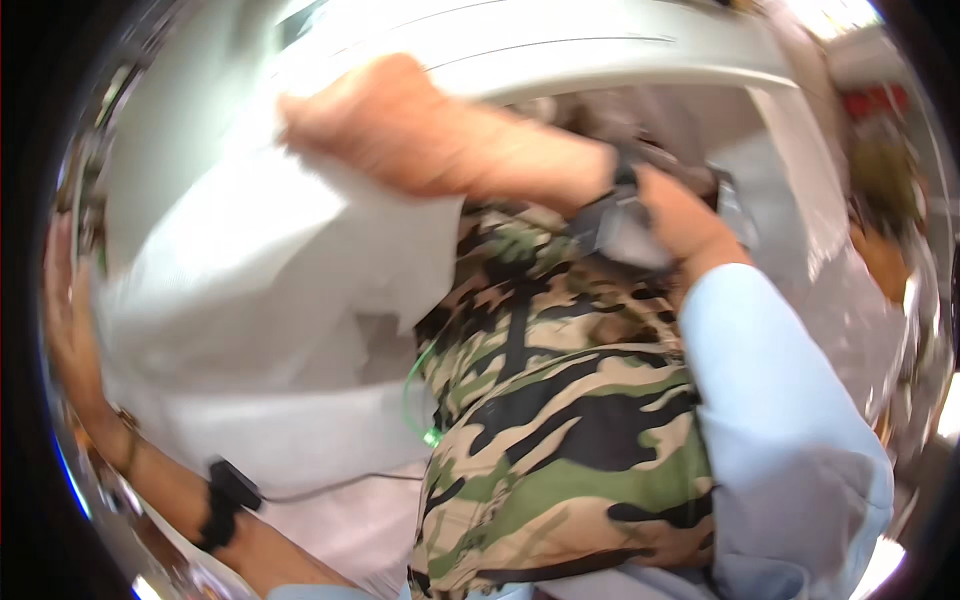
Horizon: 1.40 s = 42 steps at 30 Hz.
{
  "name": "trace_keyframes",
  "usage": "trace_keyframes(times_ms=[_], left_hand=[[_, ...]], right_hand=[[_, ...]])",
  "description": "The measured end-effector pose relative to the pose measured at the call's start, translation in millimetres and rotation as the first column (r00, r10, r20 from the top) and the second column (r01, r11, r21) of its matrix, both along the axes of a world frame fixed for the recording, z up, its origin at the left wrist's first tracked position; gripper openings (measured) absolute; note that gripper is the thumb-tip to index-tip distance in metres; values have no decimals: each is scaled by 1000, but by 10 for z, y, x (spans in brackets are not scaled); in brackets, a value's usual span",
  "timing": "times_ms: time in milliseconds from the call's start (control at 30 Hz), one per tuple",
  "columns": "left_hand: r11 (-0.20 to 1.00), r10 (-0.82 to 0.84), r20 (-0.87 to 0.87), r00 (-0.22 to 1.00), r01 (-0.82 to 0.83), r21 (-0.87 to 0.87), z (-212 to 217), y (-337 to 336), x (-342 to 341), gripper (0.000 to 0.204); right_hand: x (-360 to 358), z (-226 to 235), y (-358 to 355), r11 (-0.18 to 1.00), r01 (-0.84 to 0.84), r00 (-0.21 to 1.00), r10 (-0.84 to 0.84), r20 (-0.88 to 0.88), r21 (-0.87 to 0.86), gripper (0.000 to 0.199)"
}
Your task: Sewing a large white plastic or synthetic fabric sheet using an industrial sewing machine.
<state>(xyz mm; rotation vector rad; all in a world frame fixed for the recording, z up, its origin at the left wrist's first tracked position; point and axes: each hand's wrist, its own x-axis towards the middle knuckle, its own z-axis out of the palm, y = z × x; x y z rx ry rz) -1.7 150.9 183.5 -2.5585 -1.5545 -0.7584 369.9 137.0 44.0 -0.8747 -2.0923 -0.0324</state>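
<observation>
My right hand (370,120) is blurred by motion and reaches across to the upper left, closed, with its fingertips at the top of a thin white sheet (300,260). The sheet hangs below it in loose folds; whether it is paper or cloth I cannot tell. My left hand (72,320) is at the far left rim beside the sheet's left edge, its fingers stretched out and apart. A black strap with a small box (228,500) sits on my left forearm. A grey and black device (622,232) is strapped to my right wrist.
Camouflage-patterned cloth (570,450) covers the middle, close to my body. A green cord (412,390) and a thin black cable (340,482) run beside it. A white curved surface (560,50) spans the top. Translucent plastic sheeting (800,180) hangs at the right.
</observation>
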Motion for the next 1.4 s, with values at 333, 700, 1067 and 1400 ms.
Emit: trace_keyframes(times_ms=[333,700,1067,1400], left_hand=[[973,-130,59,990,139,-182,-662,-350,1192,13],[910,-415,-295,861,390,-141,-949,-975,2526,64],[800,-474,-58,879,402,-444,-1510,-767,3085,29],[835,-545,-225,808,498,-235,-1406,-768,3228,29]], right_hand=[[192,-472,-564,941,-122,973,51,-226,-315,29],[566,-752,-837,927,24,1000,-23,7,-374,19],[1054,-1225,-1200,775,-281,821,-111,-560,-566,15],[1125,-1399,-1170,847,-228,842,-77,-534,-481,16]])
